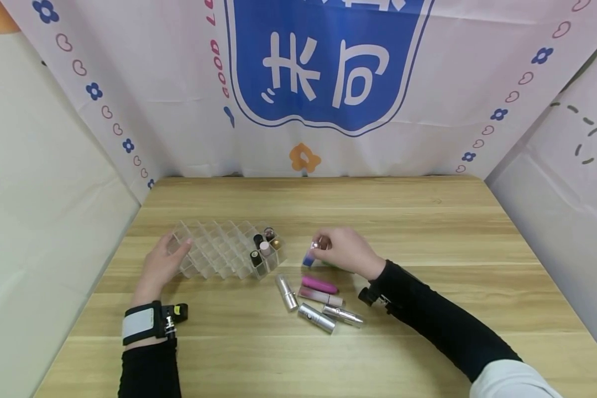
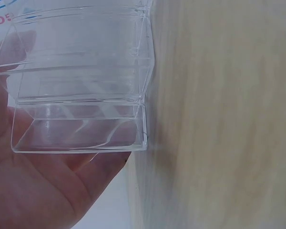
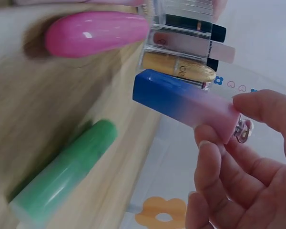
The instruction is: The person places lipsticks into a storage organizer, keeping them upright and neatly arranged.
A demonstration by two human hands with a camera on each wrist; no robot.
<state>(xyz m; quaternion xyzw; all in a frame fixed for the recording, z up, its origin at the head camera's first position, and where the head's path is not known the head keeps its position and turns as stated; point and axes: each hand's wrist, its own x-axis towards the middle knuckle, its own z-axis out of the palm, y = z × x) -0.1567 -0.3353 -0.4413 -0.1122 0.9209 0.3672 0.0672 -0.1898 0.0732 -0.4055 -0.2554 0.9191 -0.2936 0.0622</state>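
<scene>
Right hand (image 1: 345,251): fingertips pinching the pink end of a blue-to-pink lipstick tube (image 3: 188,104), lifted just above the wooden table (image 1: 428,232), right of the clear organizer (image 1: 219,251). Left hand (image 1: 161,265): fingers relaxed and spread, palm pressed against the organizer's left wall. Inside its right-hand cells, a few upright lipsticks (image 1: 263,249). Lying nearby: a green tube (image 3: 62,176), a pink tube (image 1: 319,285), several silver tubes (image 1: 316,318).
</scene>
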